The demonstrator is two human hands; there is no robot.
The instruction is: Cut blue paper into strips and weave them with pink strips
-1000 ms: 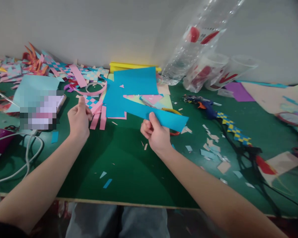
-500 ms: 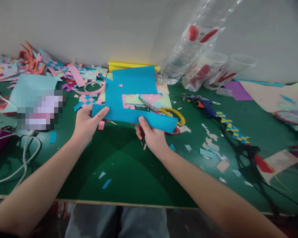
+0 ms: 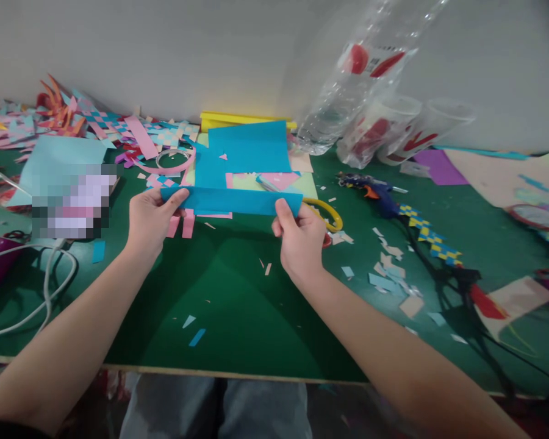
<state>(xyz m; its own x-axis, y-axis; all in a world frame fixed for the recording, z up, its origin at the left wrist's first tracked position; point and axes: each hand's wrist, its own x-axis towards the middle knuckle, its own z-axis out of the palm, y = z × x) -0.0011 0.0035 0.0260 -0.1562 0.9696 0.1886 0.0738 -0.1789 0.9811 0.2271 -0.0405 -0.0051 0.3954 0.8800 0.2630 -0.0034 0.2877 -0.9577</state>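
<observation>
A strip of blue paper (image 3: pixel 233 202) is stretched level between my two hands, above the green table. My left hand (image 3: pixel 149 222) pinches its left end, thumb on top. At the other end my right hand (image 3: pixel 302 238) grips the strip the same way, its thumb in front. Just behind lie larger blue sheets of paper (image 3: pixel 251 146) on pale yellow and pink paper. Yellow-handled scissors (image 3: pixel 330 214) rest behind my right hand, their blades partly hidden by paper. Small pink scraps (image 3: pixel 188 224) lie below the strip's left end.
Paper scraps (image 3: pixel 22 134) heap up at the back left, beside a roll of tape (image 3: pixel 171 160). A blurred-out device (image 3: pixel 80 204) with a white cable lies left. Plastic-wrapped cups (image 3: pixel 370 128) lean at the back right; a blue glue gun (image 3: pixel 382 198) lies before them.
My right hand has slid right to the strip's end, and the strip has swung from slanting to level. My left hand has moved slightly left.
</observation>
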